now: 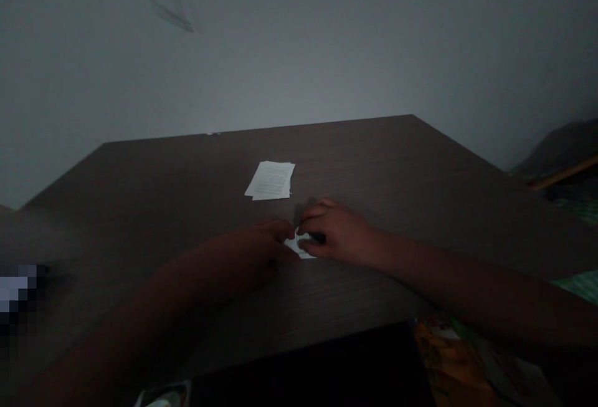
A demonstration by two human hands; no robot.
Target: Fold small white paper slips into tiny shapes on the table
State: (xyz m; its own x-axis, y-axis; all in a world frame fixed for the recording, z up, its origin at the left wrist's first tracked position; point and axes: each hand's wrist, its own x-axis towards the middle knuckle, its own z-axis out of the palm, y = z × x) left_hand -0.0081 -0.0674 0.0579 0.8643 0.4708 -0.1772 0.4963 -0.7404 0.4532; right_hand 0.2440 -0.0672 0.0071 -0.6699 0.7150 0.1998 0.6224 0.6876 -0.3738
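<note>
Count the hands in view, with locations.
2. The left hand is at the left side of the small white paper; the right hand is at its right side. Both are nearer than the overlapping printed sheets. No others show.

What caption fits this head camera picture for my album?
Left hand and right hand at a small white paper, stacked sheets beyond.

Dim light. Small paper (306,254) on brown table (374,164); my left hand (273,242) at its 9 o'clock, my right hand (334,229) at 2, fingers bent over it. Grip too dark to tell. Printed sheets (271,179), overlapping, at 11, apart. Orange bag (451,363) at 4.
</note>
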